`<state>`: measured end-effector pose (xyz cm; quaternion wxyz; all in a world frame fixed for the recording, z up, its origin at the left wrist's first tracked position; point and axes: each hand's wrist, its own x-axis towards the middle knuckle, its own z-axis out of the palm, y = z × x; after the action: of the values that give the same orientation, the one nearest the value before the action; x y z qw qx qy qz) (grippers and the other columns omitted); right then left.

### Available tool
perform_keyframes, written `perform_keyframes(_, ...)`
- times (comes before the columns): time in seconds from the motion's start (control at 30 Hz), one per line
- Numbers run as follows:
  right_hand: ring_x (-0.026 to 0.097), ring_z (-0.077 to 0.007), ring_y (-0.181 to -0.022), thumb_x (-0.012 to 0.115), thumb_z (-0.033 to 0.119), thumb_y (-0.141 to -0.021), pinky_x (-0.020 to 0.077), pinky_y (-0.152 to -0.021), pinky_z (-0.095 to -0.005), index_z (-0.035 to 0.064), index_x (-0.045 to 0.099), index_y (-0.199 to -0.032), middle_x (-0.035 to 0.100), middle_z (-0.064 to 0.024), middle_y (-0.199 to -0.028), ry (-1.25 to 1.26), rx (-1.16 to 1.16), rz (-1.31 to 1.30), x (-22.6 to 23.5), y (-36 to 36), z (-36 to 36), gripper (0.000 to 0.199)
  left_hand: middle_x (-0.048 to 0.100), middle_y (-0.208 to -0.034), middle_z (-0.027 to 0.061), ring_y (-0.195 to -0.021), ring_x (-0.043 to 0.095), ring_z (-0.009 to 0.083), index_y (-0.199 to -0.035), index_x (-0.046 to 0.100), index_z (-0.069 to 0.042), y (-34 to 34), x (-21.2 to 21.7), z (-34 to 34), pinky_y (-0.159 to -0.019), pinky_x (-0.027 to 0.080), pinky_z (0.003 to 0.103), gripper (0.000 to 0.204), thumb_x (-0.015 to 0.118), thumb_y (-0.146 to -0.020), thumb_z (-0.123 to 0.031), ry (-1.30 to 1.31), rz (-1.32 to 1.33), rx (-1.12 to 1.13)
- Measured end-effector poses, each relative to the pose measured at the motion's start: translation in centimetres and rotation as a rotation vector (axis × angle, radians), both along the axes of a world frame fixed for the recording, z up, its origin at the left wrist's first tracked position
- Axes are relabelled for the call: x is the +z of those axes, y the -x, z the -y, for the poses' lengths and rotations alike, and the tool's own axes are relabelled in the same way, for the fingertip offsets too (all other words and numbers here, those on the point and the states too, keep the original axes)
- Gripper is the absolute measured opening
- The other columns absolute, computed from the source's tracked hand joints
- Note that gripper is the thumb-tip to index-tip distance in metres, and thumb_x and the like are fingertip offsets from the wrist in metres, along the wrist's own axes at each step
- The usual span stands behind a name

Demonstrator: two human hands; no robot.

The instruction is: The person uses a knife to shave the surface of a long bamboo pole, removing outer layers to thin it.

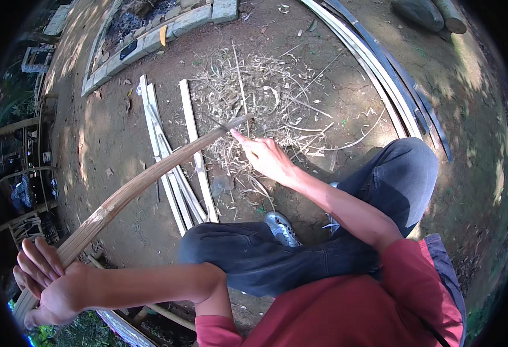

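Outdoors, dappled bare brown earth carries one heap of pale curled wood shavings towards twelve o'clock; one flat black rectangle lies on a grey stone border towards eleven. One long pale-brown wooden pole runs from eight o'clock to centre, the left hand closed around it; the right hand curls by its far end, near one thin dark blade; I cannot tell what it grips.

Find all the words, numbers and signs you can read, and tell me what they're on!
There are none that I can read.
The pale marks on the sneaker: too small to make out.
The black rectangular object on the stone border: too small to tell if anything is written there.
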<state>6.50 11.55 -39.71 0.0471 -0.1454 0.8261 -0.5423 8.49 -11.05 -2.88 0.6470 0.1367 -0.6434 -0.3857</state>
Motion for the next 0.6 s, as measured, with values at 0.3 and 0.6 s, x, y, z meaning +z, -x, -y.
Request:
perform_keyframes(0.3,0.053,-0.0265,-0.055,0.054,0.006,-0.095,0.0496,-0.057,-0.0417,0.0209,0.039,-0.151,0.055,-0.0166,-0.070,-0.033,0.045,0.040,2.1,-0.8,1.1,0.060,0.064,-0.091,0.0347,-0.078,0.072,0.0384,-0.100,0.050,0.019,0.0,-0.4,0.6,-0.064,0.066,0.041,0.091,0.008,-0.099,-0.061,0.003,-0.093,0.002)
perform_keyframes(0.6,0.057,-0.0240,-0.058,0.056,0.004,-0.094,0.0503,-0.056,-0.0382,0.0162,0.041,-0.150,0.056,-0.0178,-0.075,0.028,0.116,-0.061,8.0,-1.8,2.4,0.059,0.061,-0.107,0.0354,-0.095,0.067,0.0476,-0.105,0.050,0.016,-0.2,-0.6,1.0,-0.076,0.063,0.055,0.095,0.004,-0.096,-0.067,0.031,-0.001,0.112)
